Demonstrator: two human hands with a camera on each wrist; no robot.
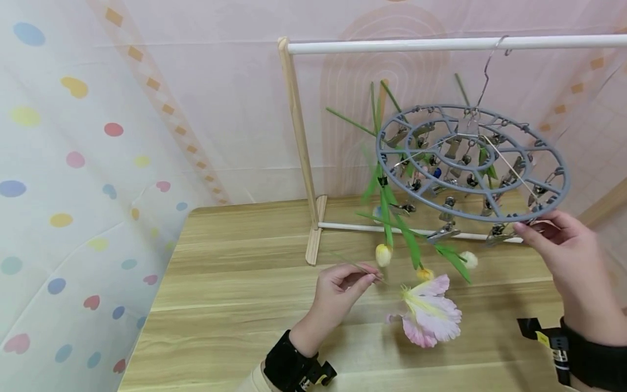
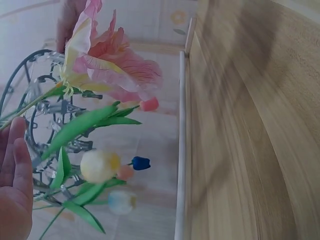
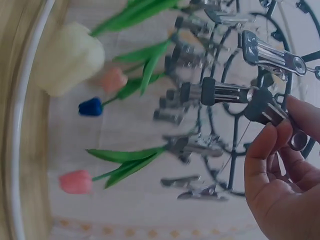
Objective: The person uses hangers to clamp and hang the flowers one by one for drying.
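**Two hands at a hanging clip rack with artificial flowers**

In the right half of the head view, a grey round plastic drying rack with metal clips (image 1: 472,163) is hanging by its wire hook from a white horizontal rail (image 1: 441,44). The rail is sitting on a light wooden post (image 1: 299,141), and the whole stand is standing on a light wooden table (image 1: 235,305).

The right hand (image 1: 570,267) is reaching from the lower right of the frame to the near edge of the rack. Its fingers are curled and are pinching one metal clip (image 3: 272,111) at the rim; the right wrist view is showing the fingertips closing on this clip.

The left hand (image 1: 343,286) is staying in the lower centre, above the table. Its thumb and fingers are pinching a thin green stem (image 1: 352,267), which is running to the upper left from the fingertips.

Under the rack, several artificial flowers are hanging head down from the clips: a large pink and white fabric flower (image 1: 430,313) in the lowest place, a small pale yellow tulip bud (image 1: 383,255) just left of it, and a white bud (image 1: 469,259) to the right. A small blue bud (image 2: 141,163) is showing in the left wrist view.
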